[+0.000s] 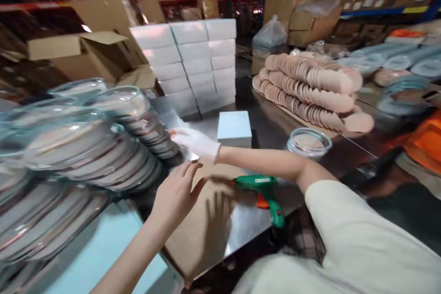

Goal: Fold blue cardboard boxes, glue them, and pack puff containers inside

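My left hand (177, 186), bare, hovers over the brown board (188, 239) with its fingers stretched and the thumb apart; I see nothing held in it. Just beyond it my right hand (196, 142), in a white glove, reaches left across the table toward the stacked round clear-rimmed containers (136, 117). Its fingers are blurred, beside a shiny clear or silvery piece (192, 156), and I cannot tell whether they grip it. Under my right forearm lies a green glue gun (258, 183), its nozzle pointing left. A pale blue box (234, 125) sits behind my right wrist.
White boxes (191, 64) are piled at the back. Several rows of thin round tan discs (310, 87) lie at right, near a round clear container (309, 141). An open carton (99, 57) stands back left. A person in orange (427, 140) is at the right edge.
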Action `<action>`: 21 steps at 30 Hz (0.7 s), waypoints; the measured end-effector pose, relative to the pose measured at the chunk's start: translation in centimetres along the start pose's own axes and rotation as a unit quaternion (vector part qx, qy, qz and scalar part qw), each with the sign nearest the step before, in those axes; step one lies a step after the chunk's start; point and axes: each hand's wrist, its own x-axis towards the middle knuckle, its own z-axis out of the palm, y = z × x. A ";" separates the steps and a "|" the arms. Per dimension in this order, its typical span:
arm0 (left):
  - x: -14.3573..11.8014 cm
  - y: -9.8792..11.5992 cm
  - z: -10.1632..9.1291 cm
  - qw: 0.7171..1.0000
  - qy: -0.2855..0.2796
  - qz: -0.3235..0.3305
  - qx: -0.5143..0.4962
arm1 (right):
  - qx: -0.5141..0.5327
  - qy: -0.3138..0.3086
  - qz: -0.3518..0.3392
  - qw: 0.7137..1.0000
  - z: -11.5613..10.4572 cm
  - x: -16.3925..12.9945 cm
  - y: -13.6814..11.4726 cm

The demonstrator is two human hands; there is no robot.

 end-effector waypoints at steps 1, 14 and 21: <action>-0.3 2.1 0.1 0.999 -0.018 0.029 -0.016 | -0.027 -0.006 -0.027 0.999 -2.5 -2.7 -0.4; -9.7 10.7 5.1 0.948 -0.193 -0.161 0.196 | -0.522 0.075 0.104 0.843 -32.1 -28.9 12.6; -17.8 11.0 13.5 0.944 -0.014 -0.240 0.226 | -0.615 0.069 0.109 0.778 -22.5 -29.5 9.9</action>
